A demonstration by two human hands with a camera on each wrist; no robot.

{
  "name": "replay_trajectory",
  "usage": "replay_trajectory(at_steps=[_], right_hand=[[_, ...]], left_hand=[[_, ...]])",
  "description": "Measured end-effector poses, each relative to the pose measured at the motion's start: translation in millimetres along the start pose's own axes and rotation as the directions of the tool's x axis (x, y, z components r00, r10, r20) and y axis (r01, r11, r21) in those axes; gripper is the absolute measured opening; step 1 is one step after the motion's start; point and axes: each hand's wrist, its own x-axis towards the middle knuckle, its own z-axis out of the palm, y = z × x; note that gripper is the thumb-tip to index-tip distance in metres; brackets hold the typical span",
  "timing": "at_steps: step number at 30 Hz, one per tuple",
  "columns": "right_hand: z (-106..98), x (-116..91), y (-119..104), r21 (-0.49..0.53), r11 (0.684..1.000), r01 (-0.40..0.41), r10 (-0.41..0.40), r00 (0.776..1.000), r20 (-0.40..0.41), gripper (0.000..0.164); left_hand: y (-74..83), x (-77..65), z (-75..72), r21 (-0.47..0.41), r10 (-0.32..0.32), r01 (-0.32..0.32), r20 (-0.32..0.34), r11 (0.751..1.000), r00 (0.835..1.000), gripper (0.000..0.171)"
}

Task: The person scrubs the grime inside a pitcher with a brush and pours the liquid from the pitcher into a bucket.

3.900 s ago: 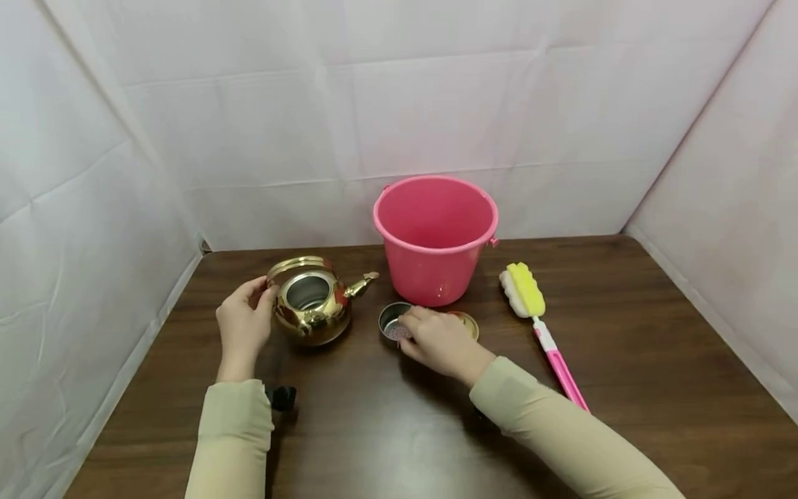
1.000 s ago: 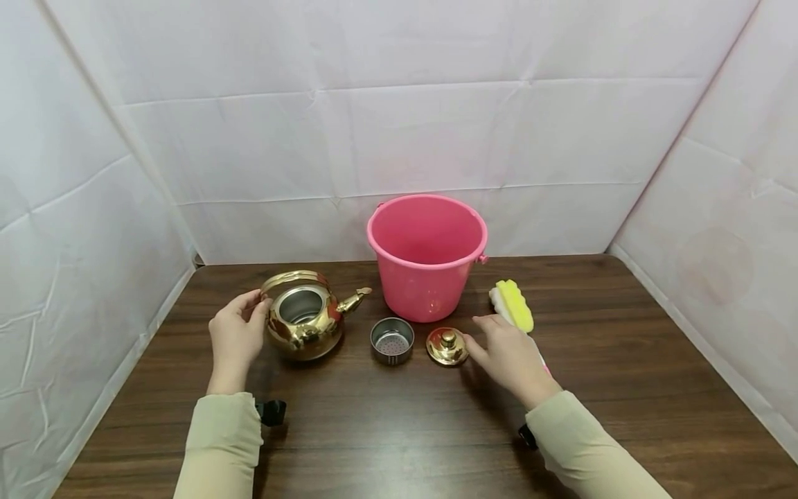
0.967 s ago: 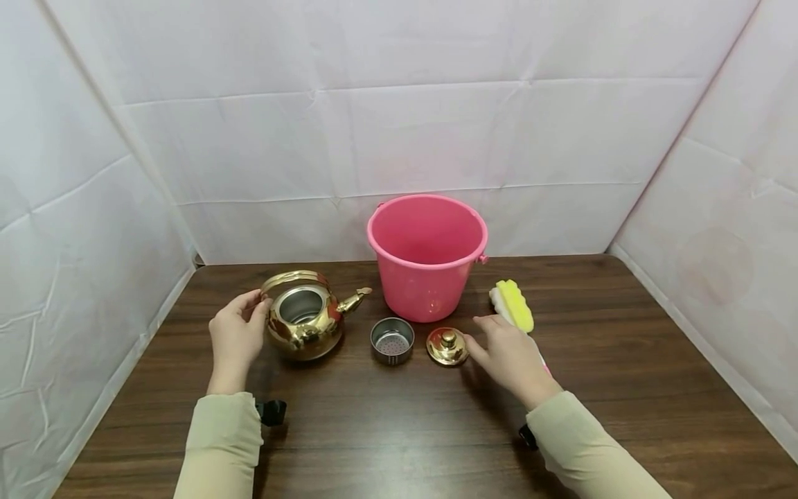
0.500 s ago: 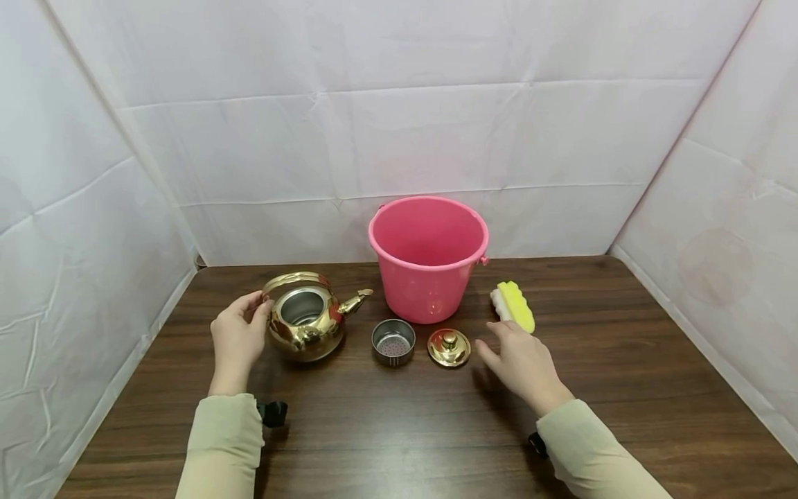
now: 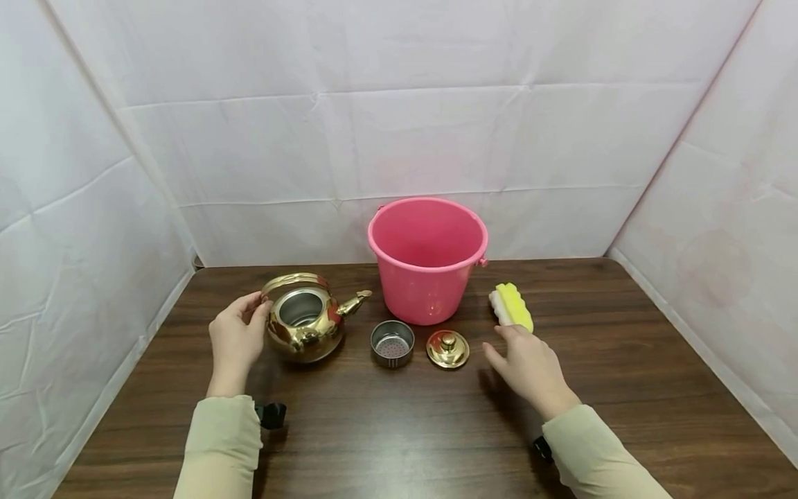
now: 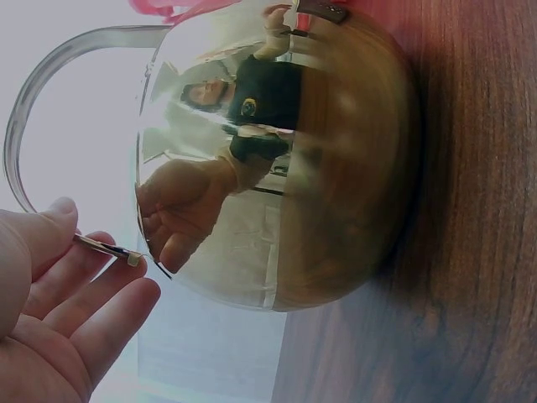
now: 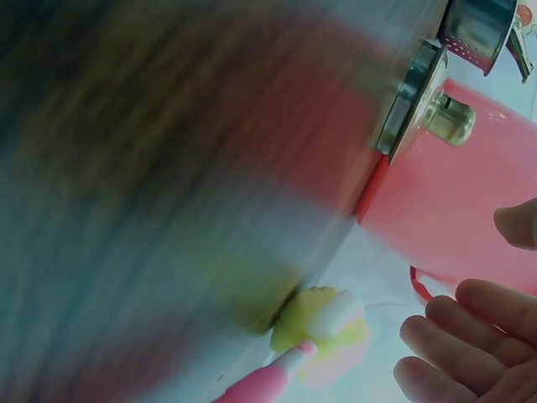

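A shiny gold teapot (image 5: 305,339) stands lidless at the left, its spout pointing right. My left hand (image 5: 237,333) pinches the lower end of its arched handle (image 6: 33,84) between thumb and fingers. My right hand (image 5: 530,364) holds nothing; its fingers are spread in the right wrist view. It hovers right of the gold lid (image 5: 447,352), which lies knob up. Left of the lid sits a small metal strainer basket (image 5: 391,361) with a perforated bottom. In the head view the right hand hides the handle of a sponge brush with a yellow and white head (image 5: 516,307).
A pink bucket (image 5: 424,294) stands upright behind the strainer and lid, near the back edge of the brown wooden table (image 5: 374,443). White cloth walls (image 5: 411,138) enclose the back and both sides. The brush's pink handle (image 7: 256,388) shows in the right wrist view.
My right hand was at the strainer, then at the lid's right edge; it has since drawn away rightward and toward the body. The left hand keeps its hold on the teapot handle.
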Motion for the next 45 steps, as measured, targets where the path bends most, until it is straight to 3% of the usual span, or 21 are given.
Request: replay_trajectory(at_steps=[21, 25, 28, 36, 45], right_hand=[[-12, -7, 14, -0.013, 0.996, -0.090, 0.091, 0.993, 0.075, 0.040], [-14, -8, 17, -0.023, 0.994, -0.105, 0.106, 0.991, 0.083, 0.030], [-16, -10, 20, -0.027, 0.991, -0.132, 0.135, 0.985, 0.106, 0.024], [-20, -13, 27, -0.048, 0.974, -0.220, 0.225, 0.959, 0.174, 0.025], [-21, -15, 31, -0.052, 0.965, -0.257, 0.262, 0.943, 0.204, 0.025]], left_hand=[[-0.1, 0.1, 0.8, 0.004, -0.016, 0.016, -0.002, 1.000, 1.000, 0.024], [-1.5, 0.9, 1.9, -0.004, -0.014, 0.014, -0.003, 1.000, 1.000, 0.024], [-1.4, 0.5, 1.5, -0.012, -0.018, 0.018, 0.001, 1.000, 1.000, 0.024], [-2.5, 0.1, 2.5, -0.025, -0.011, 0.011, -0.003, 1.000, 1.000, 0.023], [-3.2, -0.1, 1.7, -0.028, -0.013, 0.013, 0.000, 1.000, 1.000, 0.024]])
